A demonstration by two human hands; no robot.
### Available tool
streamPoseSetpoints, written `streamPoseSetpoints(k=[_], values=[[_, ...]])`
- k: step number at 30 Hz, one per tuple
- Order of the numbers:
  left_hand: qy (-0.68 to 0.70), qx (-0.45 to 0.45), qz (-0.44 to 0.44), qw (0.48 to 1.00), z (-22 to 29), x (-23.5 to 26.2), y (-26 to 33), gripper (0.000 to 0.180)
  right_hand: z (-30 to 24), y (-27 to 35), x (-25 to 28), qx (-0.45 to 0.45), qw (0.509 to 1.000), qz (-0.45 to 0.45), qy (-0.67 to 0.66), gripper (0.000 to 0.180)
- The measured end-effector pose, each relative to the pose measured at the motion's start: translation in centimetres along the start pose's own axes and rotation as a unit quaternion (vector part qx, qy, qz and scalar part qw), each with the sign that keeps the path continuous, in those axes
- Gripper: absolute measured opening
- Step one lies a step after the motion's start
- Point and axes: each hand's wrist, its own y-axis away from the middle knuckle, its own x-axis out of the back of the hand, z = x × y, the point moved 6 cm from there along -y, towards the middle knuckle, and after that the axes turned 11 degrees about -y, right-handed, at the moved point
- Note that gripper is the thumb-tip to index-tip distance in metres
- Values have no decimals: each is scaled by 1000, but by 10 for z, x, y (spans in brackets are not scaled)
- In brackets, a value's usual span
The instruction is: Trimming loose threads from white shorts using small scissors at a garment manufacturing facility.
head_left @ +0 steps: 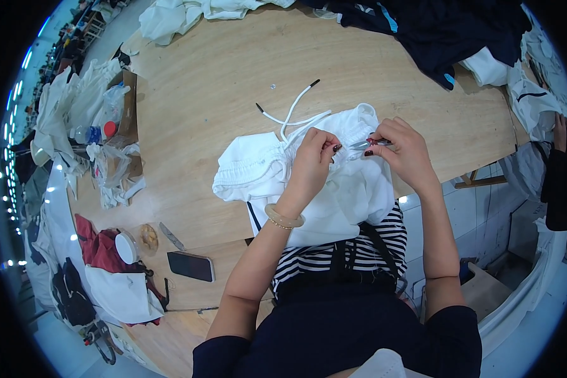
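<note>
From where I stand, the white garment (359, 195) lies bunched at the near edge of the wooden table (189, 75), partly draped over the seated person's striped lap cloth (394, 236). Its gathered waistband faces up, and a white drawstring (288, 116) with dark tips trails from it onto the wood beyond. Left hand (314, 156): thumb and fingertips pinched together over the waistband; what sits between them is too small to tell. A pale bangle (284, 218) rings that wrist. Right hand (402, 150): fingers closed around small metal snips (360, 145) with reddish handles, blades directed toward the left fingertips, just above the fabric; whether the blades are parted cannot be determined. On the table, to the person's left: a dark phone (191, 266), a slim knife (171, 235), a tape roll (148, 239) and a round white lid (126, 248), the last beside dark red cloth (97, 246). Farther up that side stands a cardboard box (130, 101), a red-capped bottle (110, 129) near it. Navy garments (435, 31) are heaped at the far right. At the right margin, a co-worker's hand (559, 133) touches pale fabric.
</note>
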Motion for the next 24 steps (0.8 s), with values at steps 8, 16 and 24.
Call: streamPoseSetpoints(k=[8, 16, 24], values=[[-45, -17, -62, 997, 15, -10, -2, 7, 10, 4, 8, -25, 999, 30, -12, 20], [199, 74, -22, 977, -9, -5, -2, 11, 10, 3, 8, -29, 999, 29, -21, 21], [27, -24, 4, 999, 12, -7, 1, 5, 10, 5, 14, -49, 998, 32, -27, 23]])
